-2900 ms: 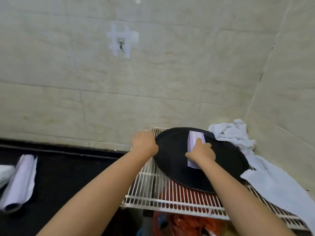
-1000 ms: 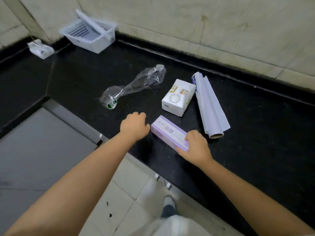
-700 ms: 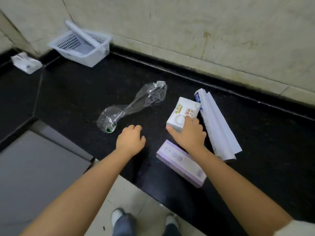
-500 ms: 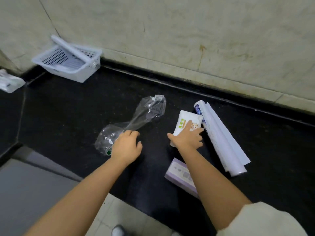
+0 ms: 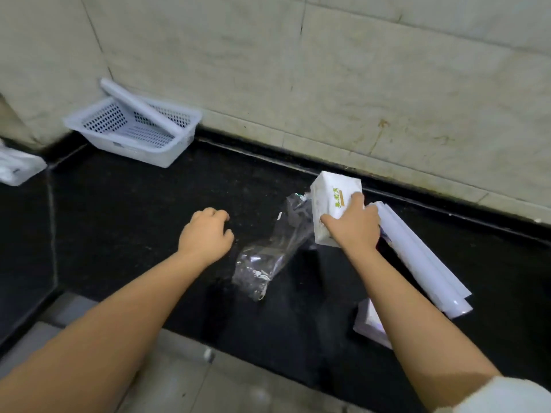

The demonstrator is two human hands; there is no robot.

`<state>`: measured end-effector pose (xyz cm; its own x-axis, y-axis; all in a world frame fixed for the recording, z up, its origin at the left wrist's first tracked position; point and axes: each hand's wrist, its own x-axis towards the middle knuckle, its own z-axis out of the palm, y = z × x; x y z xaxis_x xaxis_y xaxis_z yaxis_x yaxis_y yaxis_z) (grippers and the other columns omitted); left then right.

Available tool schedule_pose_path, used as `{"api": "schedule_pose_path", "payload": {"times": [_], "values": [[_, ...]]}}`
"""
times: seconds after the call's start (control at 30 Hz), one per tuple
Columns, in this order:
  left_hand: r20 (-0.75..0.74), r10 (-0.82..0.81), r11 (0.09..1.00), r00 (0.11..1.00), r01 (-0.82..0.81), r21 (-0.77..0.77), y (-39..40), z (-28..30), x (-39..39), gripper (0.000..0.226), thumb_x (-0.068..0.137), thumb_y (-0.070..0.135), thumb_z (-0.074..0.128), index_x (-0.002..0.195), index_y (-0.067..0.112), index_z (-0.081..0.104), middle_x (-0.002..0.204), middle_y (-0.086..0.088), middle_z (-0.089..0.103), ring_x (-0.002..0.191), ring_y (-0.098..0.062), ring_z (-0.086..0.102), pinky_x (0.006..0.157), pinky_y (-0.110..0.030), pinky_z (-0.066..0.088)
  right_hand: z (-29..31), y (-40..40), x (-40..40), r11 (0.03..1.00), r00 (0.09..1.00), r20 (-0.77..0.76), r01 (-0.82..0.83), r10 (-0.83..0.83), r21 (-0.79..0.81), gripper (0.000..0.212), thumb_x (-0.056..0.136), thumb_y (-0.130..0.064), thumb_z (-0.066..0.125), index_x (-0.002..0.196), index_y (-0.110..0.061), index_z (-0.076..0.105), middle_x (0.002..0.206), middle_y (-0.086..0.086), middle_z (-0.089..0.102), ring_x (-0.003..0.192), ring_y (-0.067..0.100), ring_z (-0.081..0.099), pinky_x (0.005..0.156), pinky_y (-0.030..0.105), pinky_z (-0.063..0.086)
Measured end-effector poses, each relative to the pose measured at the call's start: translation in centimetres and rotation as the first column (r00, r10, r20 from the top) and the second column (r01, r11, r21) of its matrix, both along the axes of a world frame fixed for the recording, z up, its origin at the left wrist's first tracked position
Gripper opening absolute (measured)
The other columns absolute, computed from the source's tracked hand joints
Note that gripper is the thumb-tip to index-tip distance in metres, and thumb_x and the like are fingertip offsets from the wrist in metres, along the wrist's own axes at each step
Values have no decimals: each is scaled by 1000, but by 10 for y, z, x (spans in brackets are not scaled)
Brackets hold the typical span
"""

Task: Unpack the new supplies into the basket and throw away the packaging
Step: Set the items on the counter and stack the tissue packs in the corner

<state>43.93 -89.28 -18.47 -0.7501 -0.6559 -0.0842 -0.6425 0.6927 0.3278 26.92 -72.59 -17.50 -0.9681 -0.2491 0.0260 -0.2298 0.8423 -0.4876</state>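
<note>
The right hand [image 5: 351, 226] curls its thumb and fingers around a white, soft-sided tissue pack [image 5: 332, 204], lifted off the black stone counter [image 5: 125, 210]; its long axis tilts up and away toward the tiled wall [image 5: 328, 84]. Just left of those fingers lies a crumpled clear plastic wrapper [image 5: 274, 254]. To their right lies a pale paper roll [image 5: 423, 257]. The left hand [image 5: 205, 234] hovers, fingers loosely curled, holding nothing. Far beyond it sits a white perforated plastic basket [image 5: 134, 129].

White tissue pack [image 5: 331, 204] held above black counter; clear plastic wrapper [image 5: 272, 251] crumpled beside it; white perforated basket [image 5: 134, 129] tilted against wall, far left.
</note>
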Motion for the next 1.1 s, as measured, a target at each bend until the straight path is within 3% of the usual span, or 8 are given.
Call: {"api": "schedule_pose_path", "payload": {"times": [0.13, 0.23, 0.47, 0.77, 1.1], "values": [[57, 115, 992, 992, -111, -65, -50, 17, 52, 41, 92, 26, 49, 131, 13, 47, 134, -10, 49, 121, -27, 45, 91, -39, 47, 26, -89, 56, 964, 962, -66, -265, 264, -2, 72, 66, -44, 67, 123, -14, 37, 115, 20, 46, 106, 39, 46, 83, 42, 45], [108, 235, 969, 966, -224, -107, -97, 26, 98, 41, 93, 28, 47, 131, 13, 45, 134, -9, 47, 123, -26, 43, 91, -38, 46, 30, -161, 104, 882, 882, -44, -471, 469, -26, 71, 67, -43, 65, 125, -15, 35, 116, 17, 45, 107, 35, 44, 80, 40, 44], [224, 385, 922, 895, -360, -143, -184, 26, 174, 38, 93, 29, 45, 127, 13, 46, 130, -8, 48, 120, -26, 45, 91, -37, 46, 14, -291, 163, 731, 732, -31, -681, 680, -35, 75, 65, -46, 66, 127, -17, 34, 116, 15, 46, 108, 32, 45, 81, 43, 45], [263, 513, 857, 817, -502, -112, -359, -1, 194, 37, 94, 28, 44, 128, 12, 45, 129, -9, 50, 117, -25, 50, 93, -35, 46, -33, -472, 183, 644, 644, 18, -764, 765, -38, 75, 67, -47, 66, 128, -18, 33, 121, 15, 44, 110, 31, 45, 86, 41, 44], [148, 538, 841, 830, -541, -21, -481, -79, 163, 49, 95, 34, 45, 140, 22, 32, 128, -13, 52, 114, -29, 53, 84, -38, 49, -76, -546, 173, 671, 670, 60, -741, 740, 4, 78, 63, -39, 69, 130, -20, 35, 117, 11, 45, 108, 27, 44, 76, 34, 42]]}}
